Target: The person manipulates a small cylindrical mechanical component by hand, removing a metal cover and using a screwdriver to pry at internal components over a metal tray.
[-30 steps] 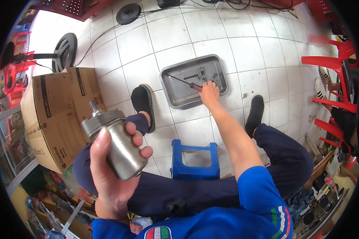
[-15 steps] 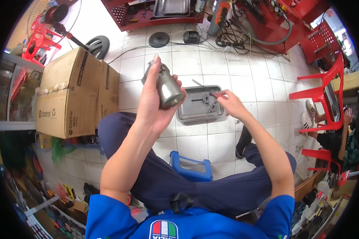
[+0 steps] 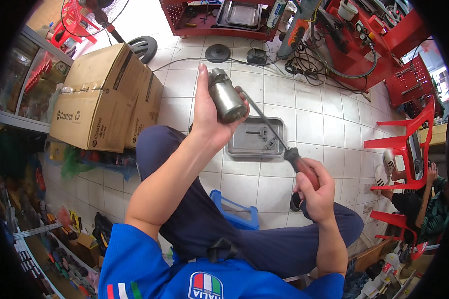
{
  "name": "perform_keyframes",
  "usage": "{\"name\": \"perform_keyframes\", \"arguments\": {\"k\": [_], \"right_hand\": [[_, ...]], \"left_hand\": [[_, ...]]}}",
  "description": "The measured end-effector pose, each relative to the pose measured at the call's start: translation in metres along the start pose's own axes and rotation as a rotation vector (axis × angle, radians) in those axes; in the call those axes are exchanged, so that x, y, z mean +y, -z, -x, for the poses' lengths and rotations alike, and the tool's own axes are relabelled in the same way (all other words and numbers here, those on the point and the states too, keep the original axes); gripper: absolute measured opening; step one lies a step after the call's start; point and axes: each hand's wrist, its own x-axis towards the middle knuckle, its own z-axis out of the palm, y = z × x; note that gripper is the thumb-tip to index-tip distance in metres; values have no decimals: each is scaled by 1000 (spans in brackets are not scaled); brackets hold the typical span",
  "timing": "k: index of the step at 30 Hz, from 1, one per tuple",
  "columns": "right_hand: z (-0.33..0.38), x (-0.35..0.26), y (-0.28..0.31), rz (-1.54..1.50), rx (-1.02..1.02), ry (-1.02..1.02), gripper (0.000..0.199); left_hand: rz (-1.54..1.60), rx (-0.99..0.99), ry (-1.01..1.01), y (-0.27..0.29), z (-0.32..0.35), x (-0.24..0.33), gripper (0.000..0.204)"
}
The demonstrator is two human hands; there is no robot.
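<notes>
My left hand [image 3: 209, 117] is wrapped round a cylindrical metal motor [image 3: 228, 102], with its thumb up along the side. The motor is tilted, its smooth silver end toward me and a darker fitting at the far end. In my right hand [image 3: 318, 189] is a screwdriver [image 3: 297, 162] with a red and black handle, gripped near its butt. Its long shaft slants up and left toward the motor; whether the tip touches it I cannot tell. Beyond and below my hands, a grey metal tray [image 3: 279, 149] lies on the floor with several small dark metal parts [image 3: 268, 134] in it.
A blue plastic stool [image 3: 239, 219] stands between my legs. Cardboard boxes [image 3: 87, 99] are stacked at the left, near a fan [image 3: 97, 12]. Cables [image 3: 304, 67] and a black disc [image 3: 217, 53] lie farther off. Red chairs [image 3: 404, 134] and a seated person [image 3: 429, 199] are at the right.
My right hand has lifted the screwdriver from the tray and drawn it back toward me, its shaft now pointing at the motor. The motor, still in my left hand, appears farther right.
</notes>
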Motion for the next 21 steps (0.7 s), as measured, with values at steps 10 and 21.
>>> {"name": "perform_keyframes", "arguments": {"k": [10,21], "right_hand": [[0,-1,7,107,21,83,38],[3,5,3,93,53,79,38]], "left_hand": [[-373,-99,-70,1,-8,-17,45],[-411,-125,-130,-3,-7,-18,39]]}}
